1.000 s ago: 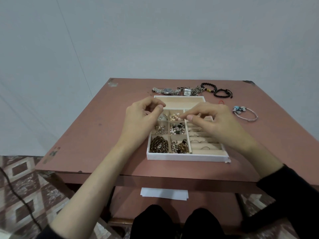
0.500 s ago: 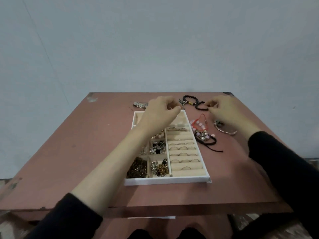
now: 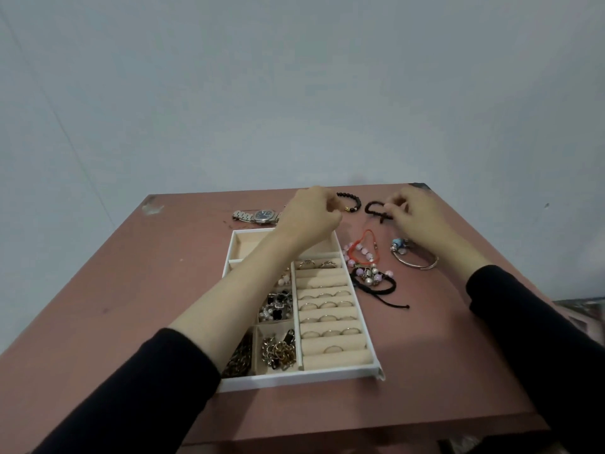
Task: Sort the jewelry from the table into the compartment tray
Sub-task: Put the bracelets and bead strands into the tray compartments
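The white compartment tray (image 3: 327,378) lies mid-table with rings in its right-hand rolls and chains and earrings in its left cells. My left hand (image 3: 311,214) hovers over the tray's far end with curled fingers, just left of a black beaded bracelet (image 3: 352,201). Anything it holds is hidden. My right hand (image 3: 414,214) pinches a black cord bracelet (image 3: 375,209) at the table's far edge.
A silver watch (image 3: 262,215) lies behind the tray. Right of the tray sit a heap of pink bead bracelets with a red cord (image 3: 363,253), a black cord bracelet (image 3: 376,288) and a silver bangle (image 3: 417,262). The pink table (image 3: 131,306) ends just behind the hands.
Both hands left the tray's middle and reached to the far edge of the table. The right hand took hold of the black cord bracelet. The view tilted up.
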